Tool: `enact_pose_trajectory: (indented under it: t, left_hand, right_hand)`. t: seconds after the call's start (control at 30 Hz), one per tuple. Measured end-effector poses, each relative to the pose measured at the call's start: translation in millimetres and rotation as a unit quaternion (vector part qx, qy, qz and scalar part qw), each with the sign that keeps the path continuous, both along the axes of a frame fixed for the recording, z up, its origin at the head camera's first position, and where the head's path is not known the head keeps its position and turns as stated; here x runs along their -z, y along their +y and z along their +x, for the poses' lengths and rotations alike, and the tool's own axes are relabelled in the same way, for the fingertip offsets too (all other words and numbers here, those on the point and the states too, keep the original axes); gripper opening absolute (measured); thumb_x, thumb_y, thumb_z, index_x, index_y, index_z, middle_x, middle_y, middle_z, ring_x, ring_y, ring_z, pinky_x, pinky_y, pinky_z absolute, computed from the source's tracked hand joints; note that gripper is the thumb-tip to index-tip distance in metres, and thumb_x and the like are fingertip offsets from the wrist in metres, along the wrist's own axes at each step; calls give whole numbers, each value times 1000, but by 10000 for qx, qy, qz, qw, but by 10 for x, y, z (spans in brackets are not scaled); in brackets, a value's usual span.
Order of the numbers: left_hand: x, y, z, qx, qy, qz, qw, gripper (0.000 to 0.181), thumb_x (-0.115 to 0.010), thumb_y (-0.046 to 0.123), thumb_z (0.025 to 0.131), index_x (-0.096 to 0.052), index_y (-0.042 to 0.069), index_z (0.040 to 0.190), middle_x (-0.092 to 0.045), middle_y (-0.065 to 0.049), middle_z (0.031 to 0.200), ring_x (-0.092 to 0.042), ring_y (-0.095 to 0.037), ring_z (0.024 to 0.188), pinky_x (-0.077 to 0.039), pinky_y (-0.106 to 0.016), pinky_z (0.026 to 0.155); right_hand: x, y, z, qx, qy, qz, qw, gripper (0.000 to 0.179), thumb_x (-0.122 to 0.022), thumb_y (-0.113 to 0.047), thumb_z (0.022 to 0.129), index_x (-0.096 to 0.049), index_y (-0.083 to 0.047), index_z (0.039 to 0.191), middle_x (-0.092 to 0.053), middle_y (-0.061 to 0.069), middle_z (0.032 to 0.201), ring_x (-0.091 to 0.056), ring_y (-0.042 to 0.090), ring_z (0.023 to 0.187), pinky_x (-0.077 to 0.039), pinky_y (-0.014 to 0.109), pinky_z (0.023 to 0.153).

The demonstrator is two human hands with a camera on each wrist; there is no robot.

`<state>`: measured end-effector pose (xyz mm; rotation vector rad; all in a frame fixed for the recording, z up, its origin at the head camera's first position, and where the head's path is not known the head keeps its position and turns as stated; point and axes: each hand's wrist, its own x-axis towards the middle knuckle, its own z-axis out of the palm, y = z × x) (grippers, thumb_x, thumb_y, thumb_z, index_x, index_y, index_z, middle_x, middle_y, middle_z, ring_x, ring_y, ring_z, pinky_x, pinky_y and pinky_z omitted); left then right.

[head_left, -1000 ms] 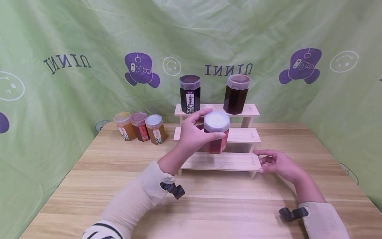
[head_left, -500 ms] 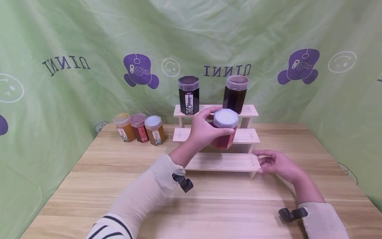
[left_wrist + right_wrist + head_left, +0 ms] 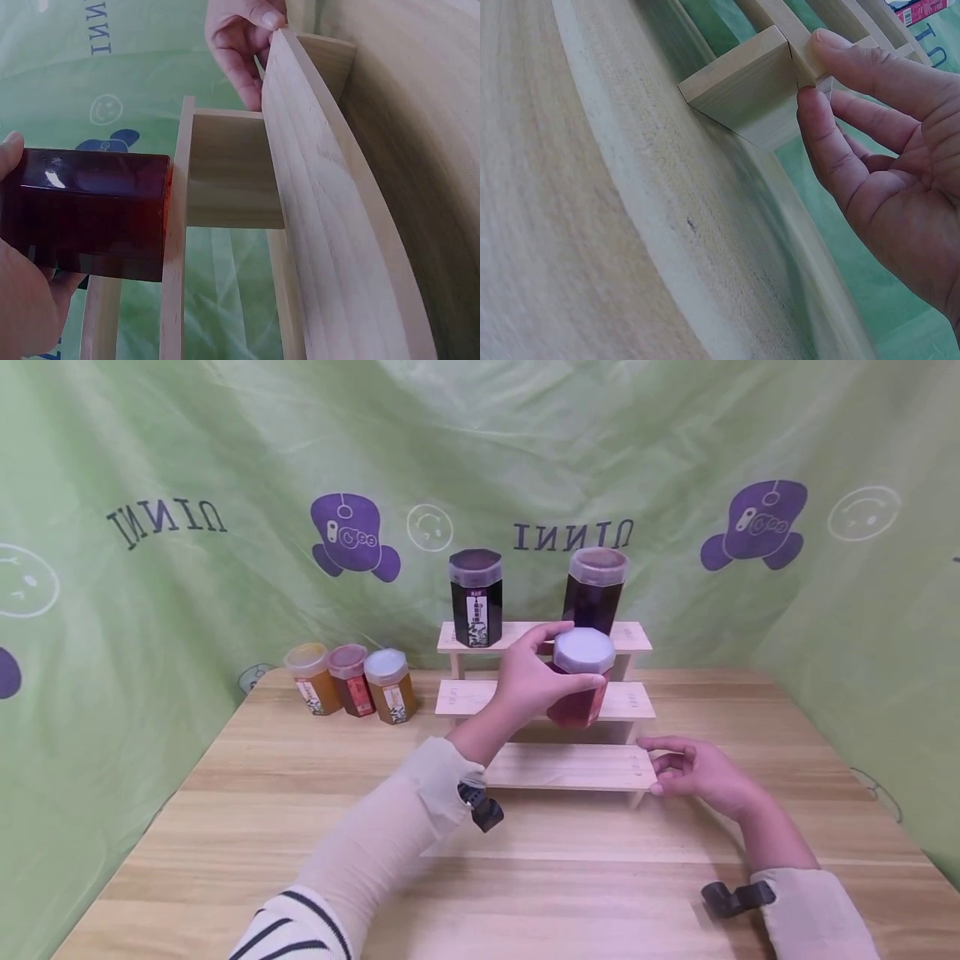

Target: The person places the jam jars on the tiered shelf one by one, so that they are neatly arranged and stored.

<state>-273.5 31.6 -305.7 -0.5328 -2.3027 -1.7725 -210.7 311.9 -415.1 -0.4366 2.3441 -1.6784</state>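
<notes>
My left hand [image 3: 534,681] grips a hexagonal jar [image 3: 581,693] of dark red contents with a white lid, thumb on the near side. It is upright at the right part of the middle tier of a three-tier wooden stand [image 3: 555,767]. In the left wrist view the jar's base [image 3: 146,217] is right by the edge of a shelf board; whether it touches cannot be told. My right hand [image 3: 705,774] pinches the right end of the lowest tier. The right wrist view shows thumb and fingers on the board's corner [image 3: 806,60].
On the top tier stand two dark jars, one at left [image 3: 477,610] and one at right [image 3: 596,589], partly hidden. Three more jars, amber [image 3: 324,691], red [image 3: 360,693] and amber [image 3: 396,700], stand left on the wooden table [image 3: 300,810]. A green printed cloth [image 3: 270,435] hangs behind.
My left hand has carried the red jar rightward and slightly up, from the stand's middle toward the right part of the middle tier. The right hand has stayed on the lowest tier's end.
</notes>
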Motion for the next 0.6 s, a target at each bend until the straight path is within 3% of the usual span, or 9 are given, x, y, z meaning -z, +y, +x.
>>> enact_pose_trajectory:
  t: [0.33,0.6]
  left_hand:
    - [58,143,-92,-210,825,-502,9951,77,-94,33,60,-62,15,128,-58,-1,117,-60,-10,96,-49,-19,80]
    - [65,202,-125,-313,1172,-610,9907,77,-94,35,61,-62,13,128,-56,-2,110,-56,-12,97,-48,-18,79]
  right_hand:
    - [5,-1,2,-108,92,-33,9999,71,-77,2,77,-41,16,137,-64,14,108,-64,16,94,-56,26,77]
    - [-3,1,3,-151,142,0,9998,70,-76,2,78,-40,16,137,-64,16,108,-63,16,94,-56,26,77]
